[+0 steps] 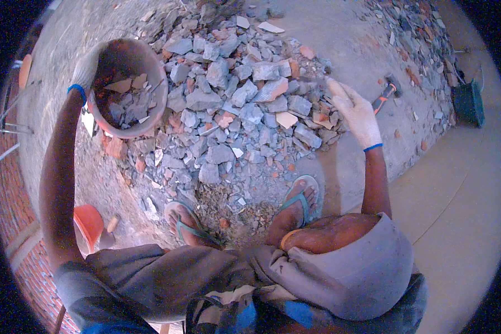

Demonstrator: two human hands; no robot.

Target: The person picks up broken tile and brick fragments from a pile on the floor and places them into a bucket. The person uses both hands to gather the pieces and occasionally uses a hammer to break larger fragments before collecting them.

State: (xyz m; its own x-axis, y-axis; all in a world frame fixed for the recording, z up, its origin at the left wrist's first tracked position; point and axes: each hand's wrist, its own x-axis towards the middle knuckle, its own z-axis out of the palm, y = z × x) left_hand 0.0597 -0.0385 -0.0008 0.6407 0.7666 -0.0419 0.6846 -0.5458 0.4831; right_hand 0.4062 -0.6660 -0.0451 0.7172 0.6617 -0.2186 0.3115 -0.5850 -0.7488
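My left hand (89,69), in a pale work glove with a blue cuff, is closed on the rim of a round bucket (129,132). The bucket is tipped so that its mouth faces me, and several grey chunks and flat shards lie inside. Beside it spreads a heap of broken concrete rubble (217,106), mixed with reddish brick bits and pale tile shards. My right hand (357,116), gloved the same way, is at the heap's right edge with its fingers stretched toward the pieces. I see nothing held in it; the area by its fingertips is slightly blurred.
A hammer (385,96) with an orange and black handle lies right of my right hand. Farther right are another strip of rubble (414,50) and a dark green container (468,104). An orange-red container (89,225) and a trowel-like tool (108,236) lie near my left knee. My sandalled feet flank loose dirt.
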